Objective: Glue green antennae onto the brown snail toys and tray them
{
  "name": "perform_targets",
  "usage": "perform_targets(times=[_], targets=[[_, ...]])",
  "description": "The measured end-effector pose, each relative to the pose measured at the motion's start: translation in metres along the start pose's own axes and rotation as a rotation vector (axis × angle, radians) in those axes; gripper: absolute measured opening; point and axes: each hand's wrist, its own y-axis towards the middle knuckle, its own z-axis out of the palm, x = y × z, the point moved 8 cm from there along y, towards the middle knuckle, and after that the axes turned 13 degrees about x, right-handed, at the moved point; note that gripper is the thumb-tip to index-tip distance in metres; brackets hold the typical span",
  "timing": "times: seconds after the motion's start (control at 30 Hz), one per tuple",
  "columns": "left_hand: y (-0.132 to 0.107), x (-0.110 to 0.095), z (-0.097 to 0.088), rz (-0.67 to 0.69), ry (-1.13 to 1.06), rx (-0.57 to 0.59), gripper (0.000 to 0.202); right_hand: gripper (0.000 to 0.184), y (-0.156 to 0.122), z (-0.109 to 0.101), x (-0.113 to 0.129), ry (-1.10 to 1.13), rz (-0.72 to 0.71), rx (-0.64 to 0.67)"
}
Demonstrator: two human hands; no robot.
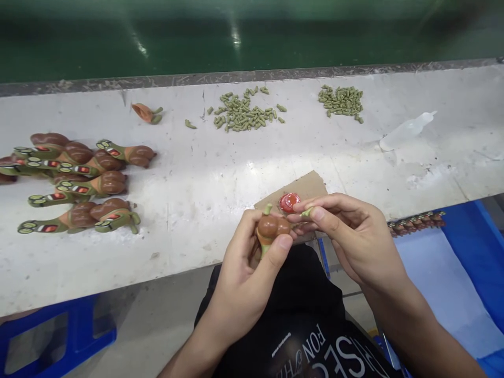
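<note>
In my left hand [252,262] is a brown and green toy figure [269,227], its rounded brown part facing up and one small green piece standing up from it. My right hand [350,226], just to the right, pinches a small green piece [306,212] between thumb and fingertips, close to the figure. Behind the hands, a red bottle cap [290,201] rests on a piece of brown cardboard [307,185]. Part of the figure is hidden by my left fingers.
Several similar toy figures [82,214] lie at the left of the white table [177,178]. Loose green pieces form one pile [244,113] at the back and another pile [340,101] farther right. A translucent bottle [408,131] lies at right. Blue bins [474,247] stand below.
</note>
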Motion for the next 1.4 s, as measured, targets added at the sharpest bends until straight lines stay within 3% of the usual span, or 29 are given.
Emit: perform_targets(times=[0.77,1.1,1.3,1.4], targets=[[0.005,0.001,-0.001,0.035,0.066,0.026,0.009,0.012,-0.005,0.001,0.006,-0.148,-0.057,-0.004],[-0.002,0.008,-0.007,0.061,0.242,0.034,0.023,0.016,-0.012,0.012,0.020,-0.440,-0.162,0.076],[-0.006,0.012,0.006,-0.115,0.163,0.161,0.009,0.017,-0.028,0.006,0.024,-0.487,-0.120,0.138],[-0.012,0.025,0.019,-0.274,0.231,0.277,0.012,0.049,-0.051,0.004,0.036,-0.765,-0.147,0.214]])
